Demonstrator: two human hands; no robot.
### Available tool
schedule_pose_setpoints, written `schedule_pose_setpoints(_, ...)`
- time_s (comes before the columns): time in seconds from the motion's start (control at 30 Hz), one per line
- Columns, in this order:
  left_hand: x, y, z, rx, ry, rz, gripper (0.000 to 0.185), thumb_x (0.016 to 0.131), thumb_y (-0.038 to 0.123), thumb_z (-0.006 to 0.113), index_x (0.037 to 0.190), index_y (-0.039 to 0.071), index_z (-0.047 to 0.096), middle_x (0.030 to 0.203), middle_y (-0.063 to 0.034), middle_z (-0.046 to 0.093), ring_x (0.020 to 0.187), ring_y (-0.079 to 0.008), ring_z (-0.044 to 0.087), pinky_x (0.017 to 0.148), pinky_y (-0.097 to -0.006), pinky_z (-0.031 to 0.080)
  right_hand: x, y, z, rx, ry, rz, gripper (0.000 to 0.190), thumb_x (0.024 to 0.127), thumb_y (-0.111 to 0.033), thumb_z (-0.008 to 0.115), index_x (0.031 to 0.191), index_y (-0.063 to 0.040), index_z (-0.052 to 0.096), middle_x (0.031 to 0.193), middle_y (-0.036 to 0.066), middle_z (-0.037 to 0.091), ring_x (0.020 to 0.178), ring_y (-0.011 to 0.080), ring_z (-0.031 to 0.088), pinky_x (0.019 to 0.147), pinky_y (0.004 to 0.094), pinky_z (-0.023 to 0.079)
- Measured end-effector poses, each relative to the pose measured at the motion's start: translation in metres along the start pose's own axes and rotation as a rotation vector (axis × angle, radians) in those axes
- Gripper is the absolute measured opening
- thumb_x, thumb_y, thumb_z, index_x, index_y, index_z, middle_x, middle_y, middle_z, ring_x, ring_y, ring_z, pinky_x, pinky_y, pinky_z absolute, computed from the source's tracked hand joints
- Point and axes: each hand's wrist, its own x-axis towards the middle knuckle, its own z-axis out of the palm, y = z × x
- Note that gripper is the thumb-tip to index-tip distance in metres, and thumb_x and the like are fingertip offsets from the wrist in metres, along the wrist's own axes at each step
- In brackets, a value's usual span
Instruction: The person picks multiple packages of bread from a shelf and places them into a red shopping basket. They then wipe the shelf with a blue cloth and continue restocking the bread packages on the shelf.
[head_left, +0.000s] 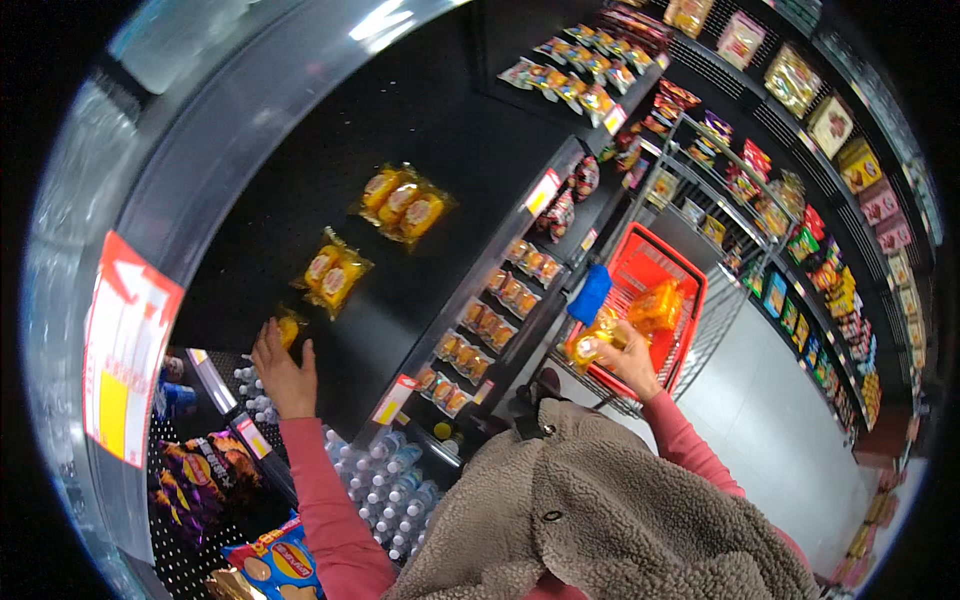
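My left hand (286, 375) is at the near left end of a black shelf, thumb and fingers apart. Its fingertips overlap a yellow snack-cake packet (289, 328), which they partly hide; whether they press on it is unclear. Two more clear packets of round yellow cakes lie on this shelf, a nearer packet (331, 274) and a farther packet (401, 202). Over the near-left edge of a red plastic shopping basket (694, 281), my right hand (631, 363) grips a similar yellow cake packet (589, 346). Orange-yellow packets (654, 306) lie inside the basket.
A metal shopping cart (720, 187) carries the basket, with a blue item (590, 295) at its side. Rows of packaged cakes (491, 300) fill a lower shelf. Bottles (394, 487) and chip bags (274, 562) stand below left. Snack shelves (840, 300) line the right side.
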Motion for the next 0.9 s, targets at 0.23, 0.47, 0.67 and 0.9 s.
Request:
schedule_pose_setpoints(0.23, 0.001, -0.022, 0.013, 0.084, -0.066, -0.026, 0.060, 0.085, 0.024, 0.080, 0.135, 0.000, 0.057, 0.115, -0.0218, 0.057, 0.114, -0.0418, 0.054, 0.099, -0.0518, 0.046, -0.004, 0.062, -0.090, -0.415, 0.372, 0.088, 0.050, 0.089, -0.024, 0.081, 0.123, 0.005, 0.059, 0.099, 0.010, 0.071, 0.084, 0.0152, 0.067, 0.064, 0.0277, 0.055)
schedule_pose_setpoints(0.47, -0.008, -0.034, 0.021, -0.116, -0.157, -0.113, 0.052, 0.083, 0.022, 0.081, 0.122, -0.003, 0.059, 0.116, -0.0258, 0.061, 0.109, -0.0462, 0.060, 0.093, -0.0518, 0.051, -0.007, 0.107, -0.120, -0.566, 0.426, 0.138, 0.052, 0.092, -0.024, 0.076, 0.131, 0.004, 0.057, 0.108, 0.021, 0.073, 0.099, 0.0255, 0.072, 0.086, 0.0373, 0.057)
schedule_pose_setpoints(0.67, -0.017, 0.007, -0.002, -0.392, -0.098, -0.298, 0.050, 0.088, 0.013, 0.075, 0.131, -0.006, 0.057, 0.119, -0.0218, 0.065, 0.111, -0.0344, 0.064, 0.102, -0.0428, 0.049, -0.001, 0.085, -0.065, -0.445, 0.206, 0.159, 0.046, 0.093, -0.025, 0.074, 0.126, 0.003, 0.060, 0.108, 0.023, 0.073, 0.100, 0.0293, 0.073, 0.088, 0.0387, 0.057)
schedule_pose_setpoints(0.9, -0.049, 0.171, -0.052, -0.747, -0.307, 0.031, 0.059, 0.082, 0.011, 0.079, 0.136, 0.002, 0.057, 0.126, -0.0176, 0.063, 0.112, -0.0299, 0.065, 0.100, -0.0396, 0.051, -0.009, -0.027, 0.039, 0.215, -0.609, 0.085, 0.055, 0.100, -0.030, 0.071, 0.145, -0.007, 0.052, 0.120, 0.010, 0.068, 0.110, 0.0161, 0.065, 0.093, 0.0333, 0.056)
